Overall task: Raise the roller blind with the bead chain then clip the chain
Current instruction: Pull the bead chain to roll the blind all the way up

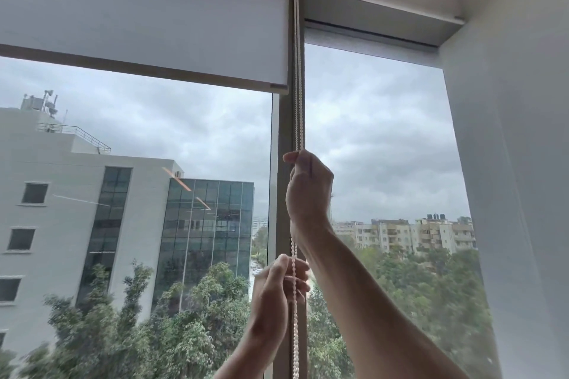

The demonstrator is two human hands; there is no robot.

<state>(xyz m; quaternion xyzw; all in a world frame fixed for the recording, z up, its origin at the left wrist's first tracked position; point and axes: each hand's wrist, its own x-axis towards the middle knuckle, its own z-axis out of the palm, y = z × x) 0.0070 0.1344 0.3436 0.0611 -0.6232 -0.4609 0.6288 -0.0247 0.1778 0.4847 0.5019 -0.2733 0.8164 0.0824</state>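
Observation:
A white bead chain [297,77] hangs in two strands down the grey window post [281,138] from the ceiling. My right hand [308,191] is raised and shut on the chain at about mid-height. Lower down, my left hand [281,286] pinches the same chain between thumb and fingers. The white roller blind [147,15] on the left window sits high, its bottom bar about a third of the way down the glass. A second blind [366,40] on the right window is rolled almost fully up. No chain clip is visible.
A white wall [517,163] closes the window recess on the right. Through the glass are a grey building, a glass-fronted block, trees and an overcast sky.

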